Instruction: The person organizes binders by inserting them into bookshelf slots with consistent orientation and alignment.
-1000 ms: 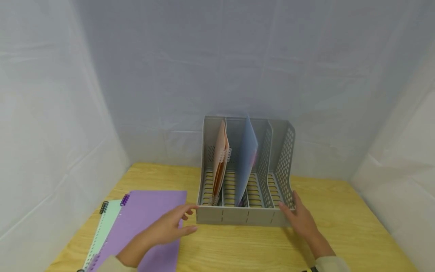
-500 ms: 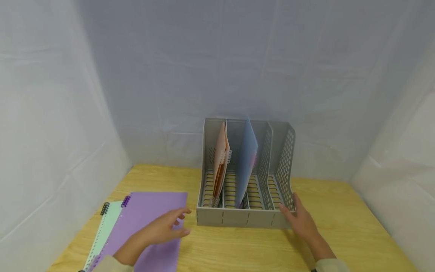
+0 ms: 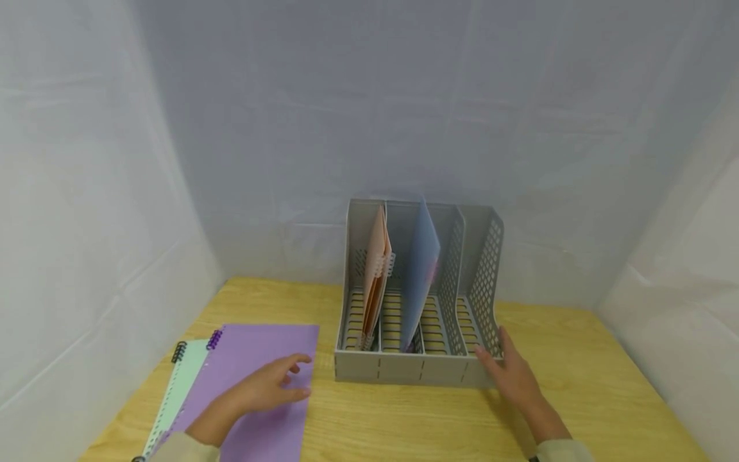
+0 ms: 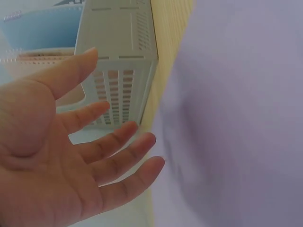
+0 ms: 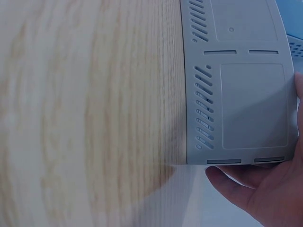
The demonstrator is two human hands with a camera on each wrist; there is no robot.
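A grey file rack [image 3: 398, 370] with upright compartments stands near the back of the table. My right hand [image 3: 514, 378] holds its front right corner, thumb over the front edge and fingers along the side wall. Over a purple spiral notebook [image 3: 260, 343] hovers my left hand [image 3: 268, 385], fingers spread and loosely bent with nothing in them; the left wrist view shows its palm bare. Beneath the purple notebook, a mint green spiral notebook [image 3: 186, 372] shows only its left strip. Peach spiral notebooks [image 3: 375, 263] lean in the rack's left part, and a blue notebook [image 3: 421, 269] stands near its middle.
The wooden table [image 3: 577, 385] extends to both sides of the rack. White sheeting [image 3: 277, 128] hangs close behind the table and along its left and right sides.
My left hand has drawn back leftward from the rack's front left corner and is now over the purple notebook. The right hand has stayed on the rack's right corner.
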